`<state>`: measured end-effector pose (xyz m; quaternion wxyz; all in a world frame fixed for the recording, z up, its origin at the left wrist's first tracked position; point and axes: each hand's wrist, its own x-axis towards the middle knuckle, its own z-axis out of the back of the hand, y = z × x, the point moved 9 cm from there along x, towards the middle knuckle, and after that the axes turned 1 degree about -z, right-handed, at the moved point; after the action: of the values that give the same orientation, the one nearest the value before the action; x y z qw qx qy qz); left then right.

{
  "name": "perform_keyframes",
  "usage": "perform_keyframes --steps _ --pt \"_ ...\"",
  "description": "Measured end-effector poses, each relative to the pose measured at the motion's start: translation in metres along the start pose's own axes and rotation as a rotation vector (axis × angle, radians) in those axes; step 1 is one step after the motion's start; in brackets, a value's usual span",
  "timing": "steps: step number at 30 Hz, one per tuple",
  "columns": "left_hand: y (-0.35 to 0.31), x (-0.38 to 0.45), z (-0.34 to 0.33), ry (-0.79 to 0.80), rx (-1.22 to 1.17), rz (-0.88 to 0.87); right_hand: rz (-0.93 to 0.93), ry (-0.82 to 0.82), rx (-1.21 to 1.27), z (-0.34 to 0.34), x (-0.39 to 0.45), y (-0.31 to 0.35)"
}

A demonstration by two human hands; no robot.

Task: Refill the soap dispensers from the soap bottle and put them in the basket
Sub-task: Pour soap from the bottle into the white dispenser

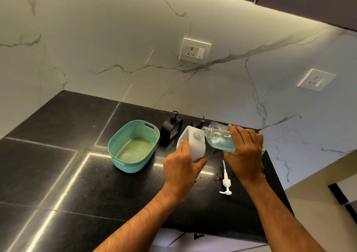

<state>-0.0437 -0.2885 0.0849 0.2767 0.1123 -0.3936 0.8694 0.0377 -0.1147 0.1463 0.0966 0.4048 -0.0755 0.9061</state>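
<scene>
Left hand (182, 169) grips the white square plastic soap dispenser (195, 145), tilted, near the tabletop's (67, 174) back edge. Right hand (244, 151) curls round the clear soap bottle of blue liquid (218, 137), tipped, neck touching the dispenser's opening. A teal woven plastic basket (119, 162) sits left; a black dispenser (171, 129) stands behind.

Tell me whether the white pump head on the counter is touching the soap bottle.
Apart. The head view shows the white pump lying on the black counter, while the right hand holds the soap bottle tilted above it.
</scene>
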Motion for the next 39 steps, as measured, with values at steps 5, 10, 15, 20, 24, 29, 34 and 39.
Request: perform_keyframes --steps 5,10,15,20,24,29,34,39 --pt "-0.003 0.001 -0.002 0.012 -0.025 -0.004 -0.039 0.024 0.005 -0.006 -0.006 -0.005" --pt "-0.008 0.002 -0.012 0.031 -0.098 -0.017 -0.15 0.043 0.082 -0.008 -0.012 -0.016" --pt "-0.01 0.004 -0.035 0.124 -0.197 -0.026 -0.342 0.025 0.303 -0.004 -0.014 -0.04" --pt "-0.01 0.018 -0.062 0.25 -0.307 -0.039 -0.517 0.027 0.508 -0.018 -0.018 -0.081" --pt "-0.002 0.033 -0.086 0.336 -0.367 -0.033 -0.629 0.086 0.626 -0.043 -0.021 -0.122" --pt "0.016 0.048 -0.116 0.441 -0.383 -0.019 -0.746 0.167 0.777 -0.075 -0.023 -0.164" --pt "0.036 0.057 -0.141 0.53 -0.384 0.037 -0.821 0.257 0.919 -0.111 -0.024 -0.191" --pt "0.044 0.062 -0.162 0.589 -0.387 0.085 -0.861 0.311 0.993 -0.149 -0.027 -0.21"
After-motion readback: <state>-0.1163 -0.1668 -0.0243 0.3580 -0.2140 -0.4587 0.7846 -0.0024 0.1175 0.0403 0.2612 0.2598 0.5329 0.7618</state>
